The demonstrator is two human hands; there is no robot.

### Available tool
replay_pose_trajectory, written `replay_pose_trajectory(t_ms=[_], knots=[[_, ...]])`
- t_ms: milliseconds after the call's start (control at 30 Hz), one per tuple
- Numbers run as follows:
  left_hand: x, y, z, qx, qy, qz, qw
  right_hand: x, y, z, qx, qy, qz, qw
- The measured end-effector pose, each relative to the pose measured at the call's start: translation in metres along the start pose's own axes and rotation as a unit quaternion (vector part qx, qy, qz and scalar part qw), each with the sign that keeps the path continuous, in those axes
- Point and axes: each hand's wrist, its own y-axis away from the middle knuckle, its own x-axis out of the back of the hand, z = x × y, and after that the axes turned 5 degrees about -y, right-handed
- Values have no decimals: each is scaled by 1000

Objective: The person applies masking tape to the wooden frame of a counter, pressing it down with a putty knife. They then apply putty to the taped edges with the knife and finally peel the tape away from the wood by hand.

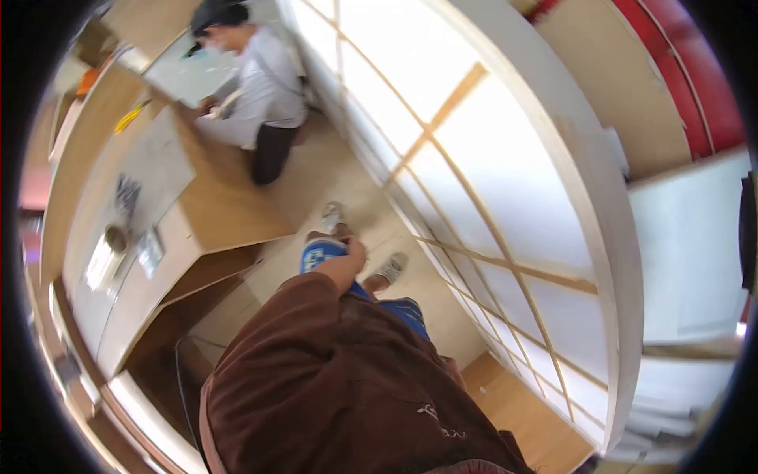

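My left hand [353, 257] is in front of the blue shorts [322, 254], at the end of a brown sleeve. Its fingers look curled in, and whatever they may hold is too small or hidden to name. On the right side of my body only a sliver of skin [452, 370] shows beside the brown top [332, 371]; the fingers of my right hand are hidden. Beyond the shorts, two light shoes [391, 267] stand on the pale floor.
A wooden cabinet or counter [225, 201] on the left bears a roll [116, 238], a clear packet [148, 251] and a yellow item [130, 117]. Another person [268, 87] crouches behind it. A large white panel with wooden strips [505, 197] rises on the right.
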Motion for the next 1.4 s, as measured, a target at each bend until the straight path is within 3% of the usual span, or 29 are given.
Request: replay_pose_trajectory(t_ms=[100,133,200,233,267,300,333,367,400,467,500,533,600,667,733,867,933,1000,1033,1067,1133,1267,1333,1400], knots=[[57,-5,8,-50,-142,-291,945,-5,-24,-21,6,28,-17,999],[66,31,-13,-124,-72,-185,972,-6,-32,-28,8,39,-22,999],[111,18,-19,-131,-92,-323,933,-7,-49,-46,16,59,-26,998],[134,45,-42,-137,-17,-253,958,-5,-56,-53,18,65,-23,997],[125,49,-45,-129,-10,-258,958,-5,-62,-62,26,70,-20,997],[108,47,-43,-160,108,-128,973,-7,-68,-74,34,75,-16,996],[94,60,-62,-190,227,21,955,-15,-68,-92,44,88,-8,995],[88,69,-70,-164,320,33,933,-17,-74,-101,52,92,-7,994],[77,74,-75,-156,324,36,932,-22,-77,-112,59,98,-6,993],[40,74,-72,-101,541,62,833,-31,-80,-133,72,115,-6,991],[12,63,-65,-63,603,76,791,-37,-83,-145,77,125,-7,989],[-2,59,-72,-55,612,80,785,-41,-84,-156,84,139,-11,987],[-23,52,-94,-30,712,53,699,-47,-89,-175,92,166,-15,982],[-48,37,-112,-2,701,90,707,-49,-98,-188,106,194,-21,975],[-45,63,-150,24,728,57,682,-51,-114,-202,125,221,-29,967],[-53,112,-188,20,759,76,647,-57,-171,-231,180,245,-58,951],[-47,147,-202,43,827,69,557,-77,-166,-268,196,259,-71,943],[-53,170,-206,65,850,74,518,-123,-139,-327,232,352,-20,907],[-55,180,-203,77,868,75,484,-144,-127,-346,256,303,-30,918],[-61,184,-197,86,870,79,479,-158,-128,-361,281,251,-41,926],[-71,186,-181,242,776,271,515,-177,-140,-383,268,235,-58,932],[-50,232,-192,272,801,230,481,-215,-168,-423,358,314,-51,878],[-34,257,-185,259,896,191,305,-220,-185,-429,436,375,-83,814],[-27,270,-172,272,883,223,310,-226,-207,-434,454,389,-90,797]])
